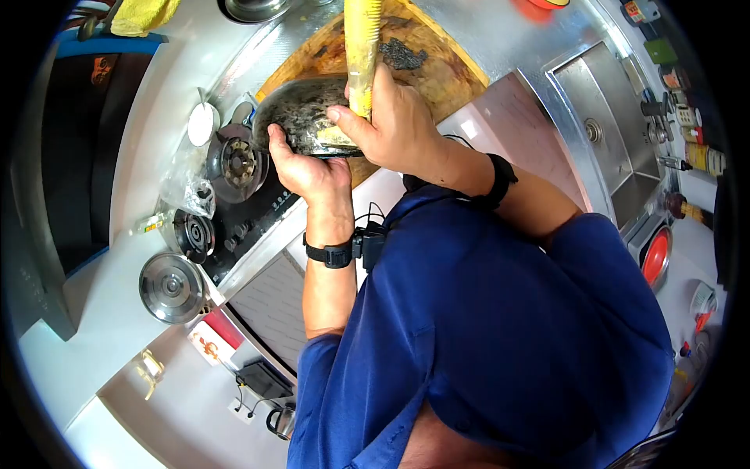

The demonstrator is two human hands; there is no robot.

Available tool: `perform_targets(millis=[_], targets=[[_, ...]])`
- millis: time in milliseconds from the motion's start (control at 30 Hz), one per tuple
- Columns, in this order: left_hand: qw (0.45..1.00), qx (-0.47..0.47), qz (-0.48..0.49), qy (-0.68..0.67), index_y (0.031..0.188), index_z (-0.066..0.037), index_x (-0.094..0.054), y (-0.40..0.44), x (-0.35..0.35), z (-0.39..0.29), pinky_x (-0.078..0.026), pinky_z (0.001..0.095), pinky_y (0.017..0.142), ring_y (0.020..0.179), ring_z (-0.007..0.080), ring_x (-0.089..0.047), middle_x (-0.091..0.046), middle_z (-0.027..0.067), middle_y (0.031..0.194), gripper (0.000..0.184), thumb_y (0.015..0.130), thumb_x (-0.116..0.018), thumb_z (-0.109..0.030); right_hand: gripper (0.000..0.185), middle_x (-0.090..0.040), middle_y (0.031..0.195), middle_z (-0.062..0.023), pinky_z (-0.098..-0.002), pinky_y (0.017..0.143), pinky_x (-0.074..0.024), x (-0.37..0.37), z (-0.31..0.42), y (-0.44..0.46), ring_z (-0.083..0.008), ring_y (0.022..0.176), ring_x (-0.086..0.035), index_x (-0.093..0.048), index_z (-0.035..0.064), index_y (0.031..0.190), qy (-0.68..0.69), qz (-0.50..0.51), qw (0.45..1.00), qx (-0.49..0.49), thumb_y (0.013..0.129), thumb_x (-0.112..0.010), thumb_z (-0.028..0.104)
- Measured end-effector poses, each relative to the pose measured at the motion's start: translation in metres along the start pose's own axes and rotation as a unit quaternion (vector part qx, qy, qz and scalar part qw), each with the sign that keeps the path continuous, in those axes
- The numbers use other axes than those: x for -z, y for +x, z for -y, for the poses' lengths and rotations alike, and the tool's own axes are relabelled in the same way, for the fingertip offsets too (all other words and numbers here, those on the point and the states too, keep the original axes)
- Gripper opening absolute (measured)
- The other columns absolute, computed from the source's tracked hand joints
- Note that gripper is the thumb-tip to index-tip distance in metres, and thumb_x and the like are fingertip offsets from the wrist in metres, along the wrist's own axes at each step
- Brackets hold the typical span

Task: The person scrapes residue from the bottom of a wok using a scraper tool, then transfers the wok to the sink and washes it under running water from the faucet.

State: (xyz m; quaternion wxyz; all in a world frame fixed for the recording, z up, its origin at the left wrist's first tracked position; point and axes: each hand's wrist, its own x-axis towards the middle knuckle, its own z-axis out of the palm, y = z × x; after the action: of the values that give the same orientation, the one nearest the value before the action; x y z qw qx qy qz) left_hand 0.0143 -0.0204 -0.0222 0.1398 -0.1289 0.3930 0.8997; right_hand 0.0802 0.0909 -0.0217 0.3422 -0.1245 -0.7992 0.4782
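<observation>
A blackened, worn metal pan (301,105) is held tilted over the wooden board (449,78). My left hand (312,173) is closed on its near edge, with the thumb on the scuffed surface and the other fingers hidden underneath. My right hand (400,125) wraps round a long yellow ribbed handle (362,51) that stands up from the pan. A short yellow piece lies against the pan by the right thumb; whether it belongs to the handle I cannot tell. On the board behind the right hand lies a dark clump of scouring mesh (402,55).
At left are a gas burner (238,160), a second burner (194,234), a clear plastic bag (183,187) and a round metal lid (171,288). A steel sink (598,129) is at right. A yellow cloth (144,16) lies at the upper left.
</observation>
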Motion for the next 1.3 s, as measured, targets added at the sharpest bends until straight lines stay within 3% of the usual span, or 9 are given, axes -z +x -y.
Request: perform_targets(millis=[233, 300, 467, 567, 633, 700, 900, 967, 1300], targets=[[1.000, -0.024, 0.008, 0.011, 0.125, -0.002, -0.056, 0.004, -0.006, 0.005, -0.050, 0.0496, 0.100, 0.112, 0.0328, -0.063, -0.065, 0.0144, 0.121, 0.044, 0.101, -0.041, -0.036, 0.048, -0.058, 0.062, -0.0237, -0.0493, 0.053, -0.0507, -0.001, -0.002, 0.010, -0.0416, 0.056, -0.062, -0.045, -0.0050, 0.094, -0.035, -0.072, 0.996, 0.028, 0.086, -0.071, 0.034], [1.000, -0.020, 0.017, -0.003, 0.121, -0.001, -0.057, 0.003, -0.003, 0.006, -0.053, 0.0455, 0.094, 0.106, 0.0301, -0.065, -0.065, 0.0129, 0.117, 0.040, 0.102, -0.042, -0.034, 0.048, -0.060, 0.066, -0.0254, -0.0507, 0.054, -0.0505, 0.001, 0.009, 0.001, -0.0425, 0.058, -0.063, -0.045, -0.0054, 0.095, -0.038, 0.006, 0.999, 0.001, 0.086, -0.071, 0.034], [0.999, -0.038, 0.004, 0.017, 0.126, -0.002, -0.055, 0.011, -0.004, 0.012, -0.050, 0.0520, 0.098, 0.111, 0.0348, -0.063, -0.064, 0.0151, 0.121, 0.048, 0.100, -0.038, -0.039, 0.048, -0.060, 0.063, -0.0255, -0.0499, 0.054, -0.0508, 0.002, -0.008, 0.011, -0.0439, 0.059, -0.064, -0.044, -0.0059, 0.096, -0.029, -0.041, 0.998, 0.023, 0.088, -0.069, 0.035], [0.999, -0.038, -0.005, 0.006, 0.125, -0.002, -0.055, 0.008, -0.010, 0.012, -0.050, 0.0522, 0.098, 0.111, 0.0349, -0.063, -0.064, 0.0154, 0.120, 0.047, 0.101, -0.038, -0.038, 0.048, -0.060, 0.065, -0.0260, -0.0499, 0.054, -0.0506, 0.010, 0.005, 0.013, -0.0440, 0.060, -0.064, -0.045, -0.0061, 0.094, -0.035, 0.037, 0.999, 0.017, 0.088, -0.069, 0.035], [0.999, -0.038, -0.012, -0.005, 0.124, -0.001, -0.054, 0.007, -0.017, 0.014, -0.051, 0.0511, 0.097, 0.109, 0.0347, -0.063, -0.064, 0.0156, 0.119, 0.046, 0.101, -0.037, -0.037, 0.048, -0.060, 0.067, -0.0273, -0.0499, 0.054, -0.0504, 0.012, 0.001, 0.018, -0.0444, 0.062, -0.064, -0.045, -0.0066, 0.094, -0.029, 0.060, 0.998, 0.015, 0.087, -0.070, 0.034], [0.998, -0.055, -0.019, 0.003, 0.123, -0.001, -0.055, 0.008, -0.022, 0.020, -0.052, 0.0501, 0.096, 0.108, 0.0344, -0.064, -0.064, 0.0157, 0.119, 0.045, 0.102, -0.037, -0.036, 0.049, -0.060, 0.068, -0.0285, -0.0510, 0.054, -0.0501, 0.009, -0.010, 0.028, -0.0449, 0.063, -0.064, -0.044, -0.0072, 0.096, -0.037, -0.028, 0.998, 0.038, 0.088, -0.069, 0.034], [0.997, -0.075, 0.007, 0.017, 0.120, 0.000, -0.057, 0.008, -0.029, 0.029, -0.054, 0.0491, 0.094, 0.104, 0.0334, -0.065, -0.066, 0.0148, 0.114, 0.043, 0.103, -0.038, -0.035, 0.048, -0.061, 0.070, -0.0292, -0.0507, 0.057, -0.0513, 0.024, -0.013, 0.034, -0.0455, 0.065, -0.065, -0.046, -0.0073, 0.096, 0.008, 0.061, 0.998, -0.008, 0.087, -0.070, 0.033], [0.995, -0.093, -0.024, 0.002, 0.114, 0.003, -0.057, 0.007, -0.037, 0.032, -0.058, 0.0437, 0.083, 0.094, 0.0296, -0.069, -0.067, 0.0144, 0.107, 0.037, 0.104, -0.039, -0.028, 0.048, -0.061, 0.070, -0.0288, -0.0504, 0.057, -0.0517, 0.023, -0.022, 0.038, -0.0450, 0.064, -0.065, -0.045, -0.0074, 0.097, 0.020, -0.007, 1.000, -0.013, 0.088, -0.069, 0.033], [0.994, -0.104, -0.016, 0.018, 0.111, 0.004, -0.059, 0.004, -0.046, 0.036, -0.057, 0.0418, 0.084, 0.092, 0.0278, -0.069, -0.068, 0.0140, 0.104, 0.036, 0.103, -0.041, -0.026, 0.046, -0.060, 0.065, -0.0251, -0.0497, 0.055, -0.0512, 0.032, -0.031, 0.042, -0.0457, 0.060, -0.063, -0.046, -0.0076, 0.094, 0.024, -0.022, 0.999, 0.021, 0.088, -0.070, 0.031]])
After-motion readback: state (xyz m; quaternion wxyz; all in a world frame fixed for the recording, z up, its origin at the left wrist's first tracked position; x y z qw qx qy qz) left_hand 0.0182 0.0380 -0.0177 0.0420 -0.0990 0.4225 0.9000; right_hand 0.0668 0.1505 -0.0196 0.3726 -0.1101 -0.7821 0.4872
